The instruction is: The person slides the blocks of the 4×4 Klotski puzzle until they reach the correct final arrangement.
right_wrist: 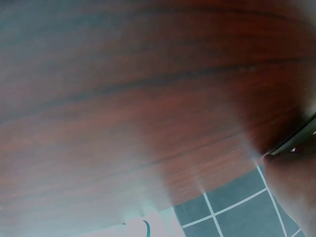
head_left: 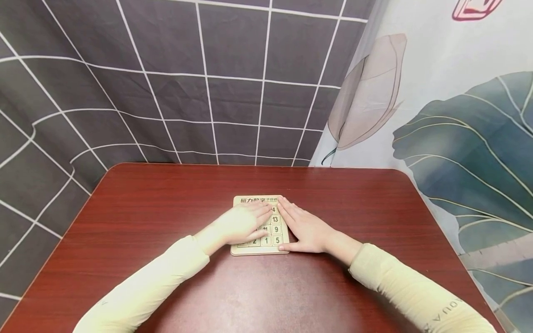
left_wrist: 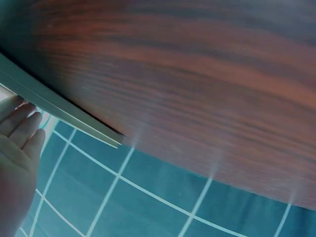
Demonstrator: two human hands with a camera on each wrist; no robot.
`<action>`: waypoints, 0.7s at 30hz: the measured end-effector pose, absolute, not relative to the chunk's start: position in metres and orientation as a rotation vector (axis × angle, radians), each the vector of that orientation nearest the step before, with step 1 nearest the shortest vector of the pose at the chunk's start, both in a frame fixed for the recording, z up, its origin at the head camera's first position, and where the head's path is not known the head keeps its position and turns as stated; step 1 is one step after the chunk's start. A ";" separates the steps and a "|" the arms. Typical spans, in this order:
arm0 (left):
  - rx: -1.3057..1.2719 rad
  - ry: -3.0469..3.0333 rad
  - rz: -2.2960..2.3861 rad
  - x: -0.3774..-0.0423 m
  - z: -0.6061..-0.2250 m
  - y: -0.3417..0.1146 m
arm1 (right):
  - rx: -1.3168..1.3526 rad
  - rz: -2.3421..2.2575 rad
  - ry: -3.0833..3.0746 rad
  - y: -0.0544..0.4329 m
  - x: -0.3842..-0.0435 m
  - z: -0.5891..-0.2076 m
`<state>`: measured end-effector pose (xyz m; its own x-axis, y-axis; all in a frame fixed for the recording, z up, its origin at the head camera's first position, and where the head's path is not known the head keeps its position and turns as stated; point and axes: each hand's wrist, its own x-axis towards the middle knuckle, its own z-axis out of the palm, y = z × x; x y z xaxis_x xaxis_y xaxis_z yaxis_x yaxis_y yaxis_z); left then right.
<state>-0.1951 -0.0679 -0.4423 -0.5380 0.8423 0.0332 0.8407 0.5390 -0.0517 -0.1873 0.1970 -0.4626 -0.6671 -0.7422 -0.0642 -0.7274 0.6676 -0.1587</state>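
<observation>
A pale number slide puzzle (head_left: 259, 251) lies flat on the table, with Chinese lettering along its top and numbered tiles such as 13, 9, 1 and 5 showing. My left hand (head_left: 243, 223) lies across its left part with straight fingers, covering many of the tiles. Along the right edge of the board rests my right hand (head_left: 310, 231), fingers extended towards the top right corner and thumb at the lower right corner. In the left wrist view the board's side edge (left_wrist: 64, 109) appears beside the fingers. Only part of the right hand (right_wrist: 294, 185) shows in the right wrist view.
The reddish-brown wooden table (head_left: 166, 189) has rounded far corners. Behind it hangs a dark grey cloth with a white grid (head_left: 233, 97). A white curtain with large leaf prints (head_left: 466, 138) hangs at the right.
</observation>
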 end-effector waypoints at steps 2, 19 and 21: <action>-1.491 -2.705 0.062 -0.195 -0.443 -0.064 | -1.226 -0.182 2.757 0.197 -0.187 -0.462; -1.406 -2.703 -0.014 -0.198 -0.439 -0.107 | -1.229 -0.195 2.752 0.196 -0.186 -0.461; -1.406 -2.698 -0.022 -0.196 -0.439 -0.111 | -1.231 -0.198 2.753 0.196 -0.186 -0.460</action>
<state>-0.1960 -0.1108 -0.4393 -0.5689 0.8170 0.0941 0.8184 0.5737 -0.0326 -0.1855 0.1958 -0.4605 -0.6619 -0.7475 -0.0555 -0.7319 0.6605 -0.1675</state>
